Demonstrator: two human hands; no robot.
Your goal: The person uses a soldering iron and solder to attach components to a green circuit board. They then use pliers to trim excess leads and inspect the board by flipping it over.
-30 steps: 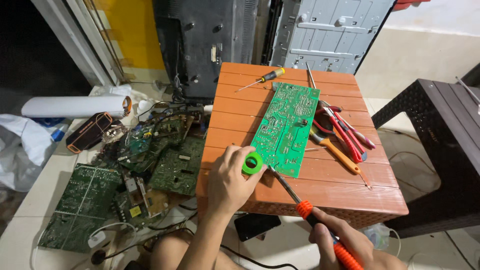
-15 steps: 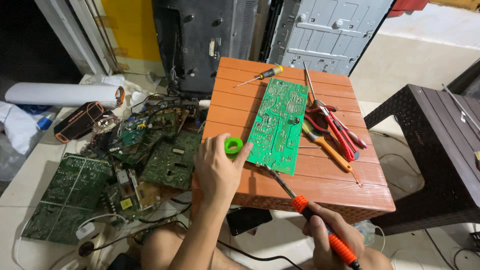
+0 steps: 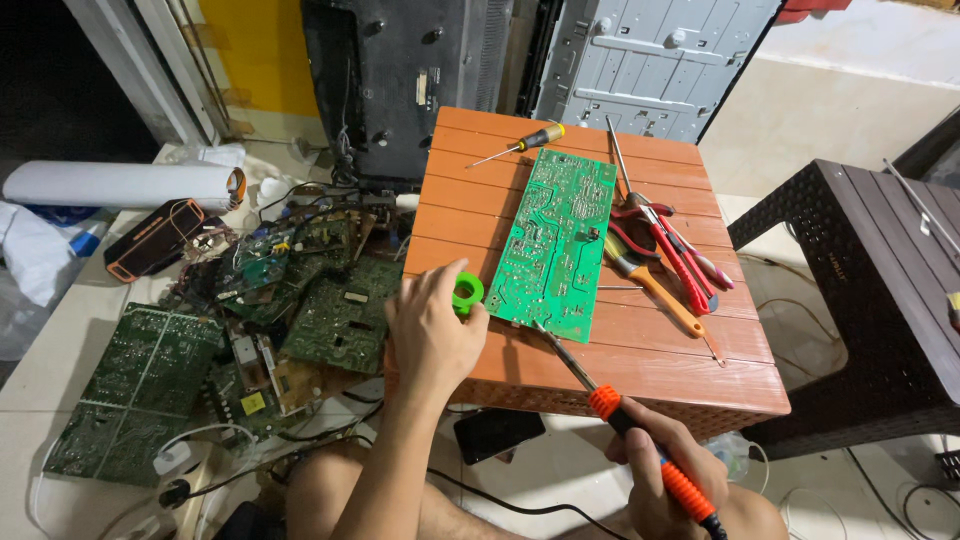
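— How are the two hands set, seen from the head camera?

— The left hand reaches forward over the near left edge of the orange slatted table, palm down, its fingers bent together and closed on a small green solder reel that sits just beside the lower left corner of the green circuit board. The right hand hangs low, in front of the table, fist clamped around the orange-and-black handle of a soldering iron; its metal tip slants up and left to the board's near edge.

— What lies around them?

— Right of the board, touching one another: red-handled pliers, an orange-handled screwdriver and a long thin metal rod. At the far edge lies one yellow-and-black screwdriver. On the floor to the left, a heap of loose circuit boards with wires, a white roll and a black-and-orange case. A dark woven stool stands to the right. Nothing lies between iron and board.

— Counts?

— One board on the table, one reel, one iron, two screwdrivers, one pair of pliers. The boards in the floor heap overlap too much to count.
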